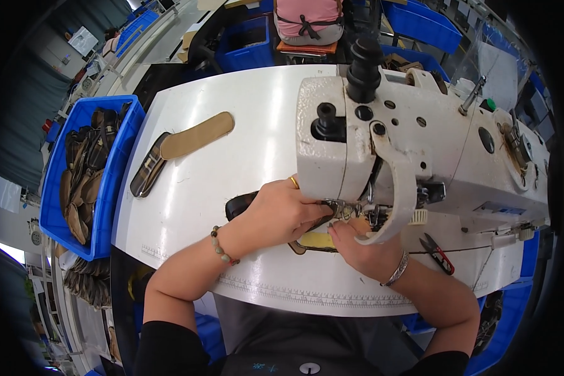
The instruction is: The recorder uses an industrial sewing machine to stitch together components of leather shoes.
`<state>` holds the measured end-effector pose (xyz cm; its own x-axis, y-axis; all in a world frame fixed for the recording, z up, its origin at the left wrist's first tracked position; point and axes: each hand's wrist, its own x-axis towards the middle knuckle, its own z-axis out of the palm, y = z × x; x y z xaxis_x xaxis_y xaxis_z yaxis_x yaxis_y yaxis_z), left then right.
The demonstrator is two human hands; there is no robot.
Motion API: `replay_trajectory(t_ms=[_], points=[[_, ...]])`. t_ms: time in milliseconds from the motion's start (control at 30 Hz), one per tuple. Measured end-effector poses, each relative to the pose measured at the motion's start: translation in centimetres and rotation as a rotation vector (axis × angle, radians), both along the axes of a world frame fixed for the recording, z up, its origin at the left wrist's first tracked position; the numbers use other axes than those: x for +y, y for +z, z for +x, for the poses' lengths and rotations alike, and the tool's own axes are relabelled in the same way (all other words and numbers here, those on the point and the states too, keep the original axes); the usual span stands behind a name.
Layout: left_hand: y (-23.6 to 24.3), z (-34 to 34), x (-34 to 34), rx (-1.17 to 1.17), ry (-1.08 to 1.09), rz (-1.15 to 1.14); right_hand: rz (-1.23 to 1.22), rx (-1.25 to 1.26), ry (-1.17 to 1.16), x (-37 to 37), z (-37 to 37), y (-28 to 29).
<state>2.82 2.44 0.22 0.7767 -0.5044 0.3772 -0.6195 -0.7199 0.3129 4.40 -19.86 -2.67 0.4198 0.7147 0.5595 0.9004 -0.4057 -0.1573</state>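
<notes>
Below the head of a white sewing machine (323, 119), my two hands work close together near the needle area. Bent over a dark shoe upper (238, 205), my left hand (274, 214) presses its fingers on the piece. My right hand (366, 252) pinches the edge of a yellow-tan insole (318, 240) lying against the upper. The needle and the stitched edge are mostly hidden by my fingers and the machine's parts. Farther left on the white table lie a tan insole (197, 135) and a dark plaid shoe upper (149, 168), one overlapping the other.
Red-and-black thread snips (438, 255) lie right of my right hand. A blue crate (118, 188) full of shoe pieces (84, 178) stands by the table's left edge. A printed ruler scale (294, 294) runs along the near edge. A person in pink (308, 19) sits beyond the table.
</notes>
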Motion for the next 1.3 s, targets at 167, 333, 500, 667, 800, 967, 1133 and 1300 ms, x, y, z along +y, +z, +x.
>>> replay_trajectory(t_ms=[167,333,500,667,800,967,1133,1300], points=[[0.8,-0.5,-0.2,0.037,0.035,0.089,-0.011,0.062,0.018,0.1,-0.4,-0.7],[0.2,-0.8,-0.8,0.13,0.07,-0.006,-0.07,0.045,0.054,0.2,-0.7,-0.5],[1.9,-1.1,-1.2,0.23,0.1,0.154,-0.091,0.174,0.042,0.3,-0.6,-0.7],[2.3,-1.1,-1.2,0.146,0.125,0.245,-0.118,0.094,-0.004,0.6,-0.7,0.0],[2.6,-0.9,-1.4,0.129,0.164,0.244,-0.072,0.107,0.001,0.5,-0.4,-0.8],[3.3,-1.0,-1.7,0.191,0.202,0.259,-0.23,0.149,-0.075,0.4,-0.8,0.0],[3.0,-0.7,-1.3,0.203,0.199,0.227,-0.119,0.193,-0.064,0.4,-0.3,-1.3],[2.1,-0.5,-0.4,0.216,0.13,0.083,-0.015,0.271,-0.045,0.3,-0.2,-1.8]])
